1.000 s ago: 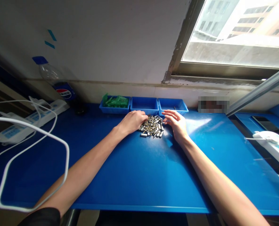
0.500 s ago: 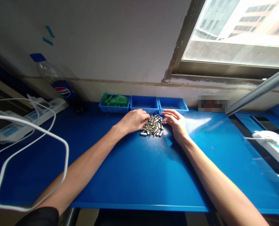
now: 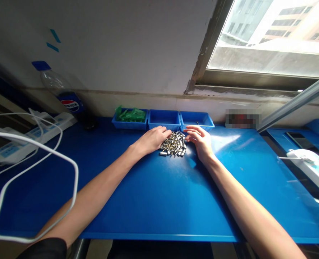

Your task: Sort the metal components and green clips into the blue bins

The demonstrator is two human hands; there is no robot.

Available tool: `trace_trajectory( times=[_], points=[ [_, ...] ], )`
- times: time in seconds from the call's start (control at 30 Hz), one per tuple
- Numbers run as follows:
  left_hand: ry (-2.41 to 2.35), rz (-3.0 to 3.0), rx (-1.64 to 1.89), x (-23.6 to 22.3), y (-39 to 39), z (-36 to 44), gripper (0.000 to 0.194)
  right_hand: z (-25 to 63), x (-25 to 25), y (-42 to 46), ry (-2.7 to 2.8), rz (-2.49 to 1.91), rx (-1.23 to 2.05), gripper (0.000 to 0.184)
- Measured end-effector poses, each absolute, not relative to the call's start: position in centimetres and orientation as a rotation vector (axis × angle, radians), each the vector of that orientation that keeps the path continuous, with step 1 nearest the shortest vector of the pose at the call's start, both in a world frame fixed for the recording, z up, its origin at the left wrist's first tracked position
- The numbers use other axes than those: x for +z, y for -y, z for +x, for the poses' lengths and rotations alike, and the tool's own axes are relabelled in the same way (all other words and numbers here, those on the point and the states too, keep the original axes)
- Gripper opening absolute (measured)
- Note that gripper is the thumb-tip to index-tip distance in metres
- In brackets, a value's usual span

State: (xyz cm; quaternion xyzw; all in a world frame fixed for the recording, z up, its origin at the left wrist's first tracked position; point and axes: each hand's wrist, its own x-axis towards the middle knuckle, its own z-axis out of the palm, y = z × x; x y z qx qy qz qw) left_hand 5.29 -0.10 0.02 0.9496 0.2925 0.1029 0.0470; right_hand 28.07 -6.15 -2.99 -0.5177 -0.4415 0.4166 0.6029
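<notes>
A heap of small metal parts (image 3: 172, 144), dark-and-silver blocks mixed with thin brass-coloured pins or screws, lies on the blue table (image 3: 148, 194). My left hand (image 3: 154, 139) rests at the heap's left edge, fingers bent and cupped against the parts; its fingertips and thumb are partly hidden. On the opposite side, my right hand (image 3: 201, 141) is open, with curved, separated fingers and its fingertips near or touching the right edge. I see nothing held in it. Behind the heap stands a row of three blue bins, including the middle bin (image 3: 165, 126).
Green plastic bags (image 3: 132, 115) fill the left bin; a small dark piece (image 3: 197, 122) lies in the right bin (image 3: 210, 126). A cola bottle (image 3: 70, 102), a power strip (image 3: 7, 153) and a looping white cable (image 3: 76, 180) are at left. Another power strip (image 3: 314, 167) is at right.
The view has shifted very slightly. Both hands stay around the heap with hardly any movement, and a few parts at its edges sit slightly differently.
</notes>
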Motion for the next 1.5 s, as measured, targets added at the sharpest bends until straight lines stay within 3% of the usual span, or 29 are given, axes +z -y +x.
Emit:
trace_trajectory(
  times=[0.23,0.43,0.73,0.9,1.07,1.2,1.33,1.5],
  points=[
    [-0.798,2.703,0.643,-0.3,-0.4,5.1,0.030,28.2,-3.3,6.0,1.042,-1.209,0.952,0.028],
    [-0.877,2.191,1.115,1.0,0.0,5.5,0.014,27.8,-3.3,6.4,1.153,-1.190,0.897,0.026],
    [-0.784,1.487,1.036,1.6,0.9,6.5,0.016,25.9,-2.3,7.4,1.283,-1.183,0.995,0.038],
    [-0.727,1.412,0.960,1.6,1.2,6.6,0.018,26.2,-2.2,7.3,1.174,-1.103,1.106,0.030],
    [-0.715,1.458,0.934,1.0,1.1,6.8,0.018,26.1,-2.2,7.2,1.011,-1.055,1.263,0.030],
    [-0.869,1.826,0.981,0.2,0.6,6.6,0.015,26.3,-2.4,6.8,0.929,-1.067,1.164,0.032],
    [-0.946,2.461,0.932,-0.6,0.1,5.9,0.029,27.4,-2.7,6.2,0.926,-1.066,0.970,0.042],
    [-0.921,2.736,0.634,-1.5,0.0,5.7,0.040,28.4,-2.9,6.0,0.976,-1.084,0.935,0.051]
  ],
)
